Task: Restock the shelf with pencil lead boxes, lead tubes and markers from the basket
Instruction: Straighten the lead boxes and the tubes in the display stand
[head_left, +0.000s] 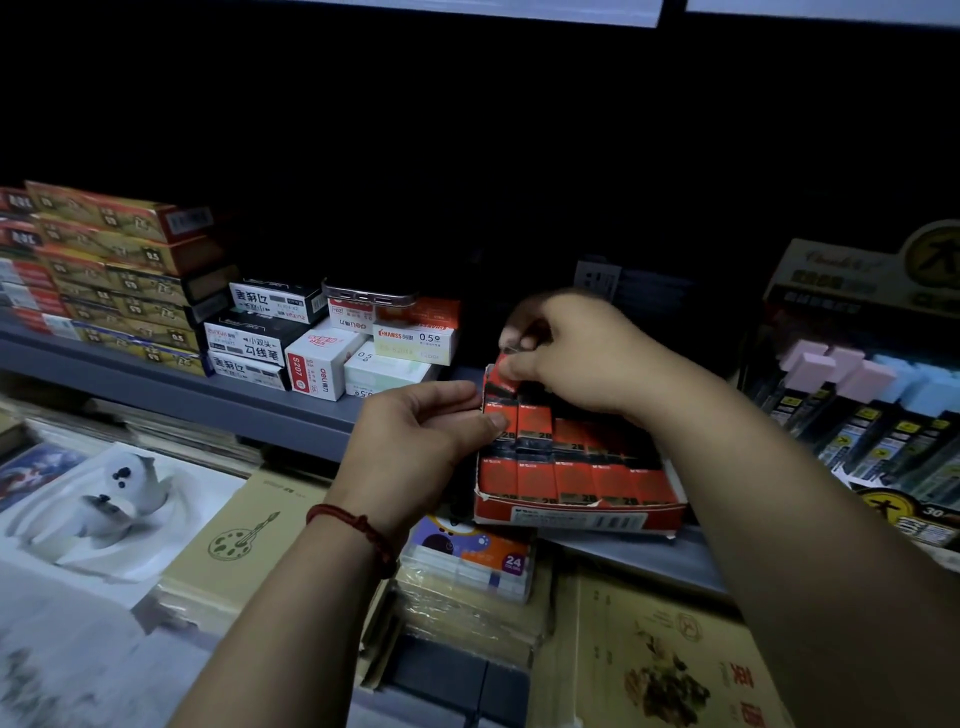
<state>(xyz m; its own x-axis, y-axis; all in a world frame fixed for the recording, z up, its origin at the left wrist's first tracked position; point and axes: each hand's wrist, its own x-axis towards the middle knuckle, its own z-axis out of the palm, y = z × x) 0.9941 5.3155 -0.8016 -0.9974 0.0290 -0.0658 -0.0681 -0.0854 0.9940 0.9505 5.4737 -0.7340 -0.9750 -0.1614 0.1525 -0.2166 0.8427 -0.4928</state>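
An open red display carton sits on the grey shelf, filled with rows of small red pencil lead boxes marked 2B. My right hand pinches one red lead box at the carton's back left corner. My left hand, with a red cord on its wrist, grips the carton's left wall with thumb and fingers. No basket is in view.
White, black and orange stationery boxes stand on the shelf to the left, with stacked yellow-brown boxes further left. A display of lead tubes stands at the right. Sketch pads and paint sets lie on the lower level.
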